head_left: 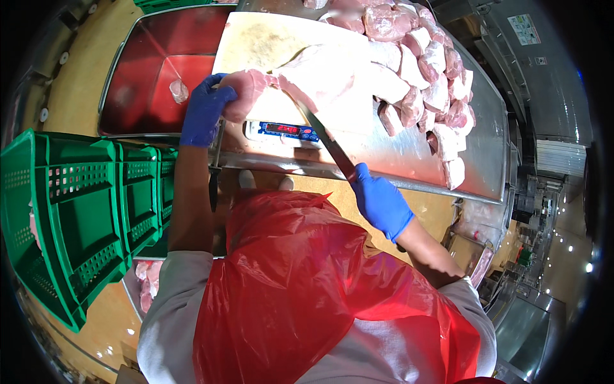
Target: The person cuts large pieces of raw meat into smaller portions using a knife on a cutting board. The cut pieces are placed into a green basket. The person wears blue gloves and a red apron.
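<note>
My left hand (208,112), in a blue glove, grips the left end of a pink piece of meat (246,93) over the near left part of a white cutting board (256,41). My right hand (382,201), gloved the same way, is closed round the handle of a long knife (329,141). The blade slants up and left, its tip end against a larger pale slab of meat (332,73) that lies on the board. Glare washes out much of that slab. Just below the board's near edge shows a digital scale (281,131) with a lit red display.
Many raw meat chunks (435,86) are heaped on the steel table (476,160) to the right. A red-stained metal tub (137,77) holding a small meat scrap (179,91) stands at the left. Green plastic crates (70,211) are at my left side.
</note>
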Demonstrator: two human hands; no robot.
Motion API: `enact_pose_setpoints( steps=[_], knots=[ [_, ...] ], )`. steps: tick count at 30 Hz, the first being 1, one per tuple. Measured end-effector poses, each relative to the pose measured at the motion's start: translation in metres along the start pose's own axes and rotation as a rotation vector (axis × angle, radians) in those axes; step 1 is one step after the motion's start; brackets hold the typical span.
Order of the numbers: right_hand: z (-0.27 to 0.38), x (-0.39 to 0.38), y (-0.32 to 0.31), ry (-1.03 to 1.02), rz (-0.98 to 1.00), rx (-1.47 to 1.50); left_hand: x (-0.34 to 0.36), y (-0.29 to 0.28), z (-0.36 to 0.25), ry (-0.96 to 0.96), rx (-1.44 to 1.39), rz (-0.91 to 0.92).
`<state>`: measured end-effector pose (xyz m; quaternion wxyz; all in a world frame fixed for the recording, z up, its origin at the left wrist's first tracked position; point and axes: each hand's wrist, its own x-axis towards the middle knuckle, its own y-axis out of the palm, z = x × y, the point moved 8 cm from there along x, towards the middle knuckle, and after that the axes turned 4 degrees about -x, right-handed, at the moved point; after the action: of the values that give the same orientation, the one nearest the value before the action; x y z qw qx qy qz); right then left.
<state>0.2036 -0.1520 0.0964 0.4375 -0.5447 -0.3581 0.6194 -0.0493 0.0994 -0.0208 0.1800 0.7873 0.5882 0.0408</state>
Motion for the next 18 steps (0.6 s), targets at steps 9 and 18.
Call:
enact_pose_setpoints(
  steps=[9, 18],
  knots=[
    [0.059, 0.152, -0.004, -0.295, -0.703, 0.311, -0.043, 0.065, -0.011, 0.106, 0.199, -0.024],
    [-0.002, 0.109, -0.096, -0.151, -0.542, 0.553, -0.189, -0.092, -0.262, 0.677, -0.043, -0.530]
  ],
)
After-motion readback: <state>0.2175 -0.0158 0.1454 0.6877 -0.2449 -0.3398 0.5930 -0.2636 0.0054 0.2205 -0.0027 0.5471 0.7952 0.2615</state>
